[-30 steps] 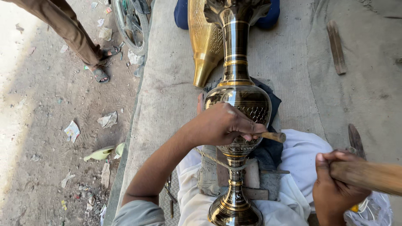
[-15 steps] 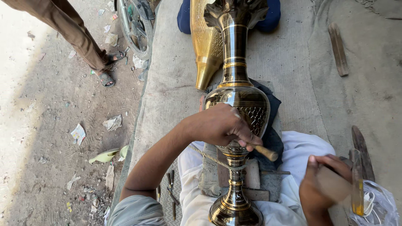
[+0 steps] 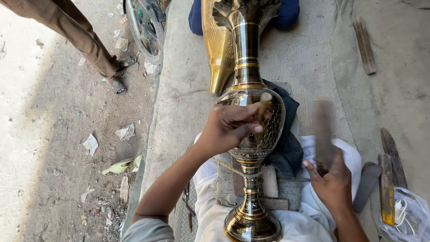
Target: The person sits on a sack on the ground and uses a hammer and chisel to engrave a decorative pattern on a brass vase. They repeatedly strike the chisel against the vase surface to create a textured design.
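- Left hand (image 3: 230, 127) — curled shut round a small wooden-handled tool (image 3: 264, 102), pressed on the brass vase (image 3: 253, 121) at frame centre.
- Right hand (image 3: 333, 181) — lower right, fist closed on a blurred wooden mallet (image 3: 323, 132), clear of the vase.

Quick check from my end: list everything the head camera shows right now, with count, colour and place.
Vase: one, brass with engraved belly, lying across the lap.
Second brass piece: one, golden, beside the vase's neck.
Dark cloth: one, navy, under the vase.
Mat: one, grey, beneath everything.
Wooden sticks: several, brown, on the right.
Plastic bag: one, clear, lower right.
Bicycle wheel: one, top left.
Bystander's leg: brown trousers, sandal.
Litter: scattered on dirt.
Left hand: holds a chisel on the vase.
Right hand: grips a blurred mallet.
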